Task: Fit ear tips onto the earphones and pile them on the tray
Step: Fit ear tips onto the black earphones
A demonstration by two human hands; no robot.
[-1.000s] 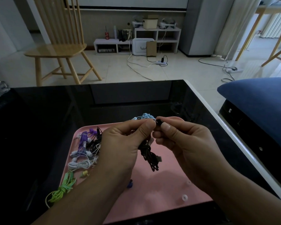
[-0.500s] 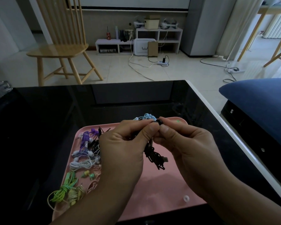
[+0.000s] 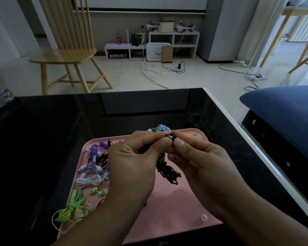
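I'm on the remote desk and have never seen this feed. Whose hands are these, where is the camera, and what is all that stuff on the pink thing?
There is no machine here: a person works with bare hands, and the single camera sits on their head, looking forward and down. The left hand and right hand meet over a pink tray on a black table. Together they pinch a black earbud, and its bundled black cable hangs below the fingers. On the tray's left side lie coiled earphones: purple, white and green; a light blue set shows behind the hands. Loose ear tips lie on the tray: a green one and a white one.
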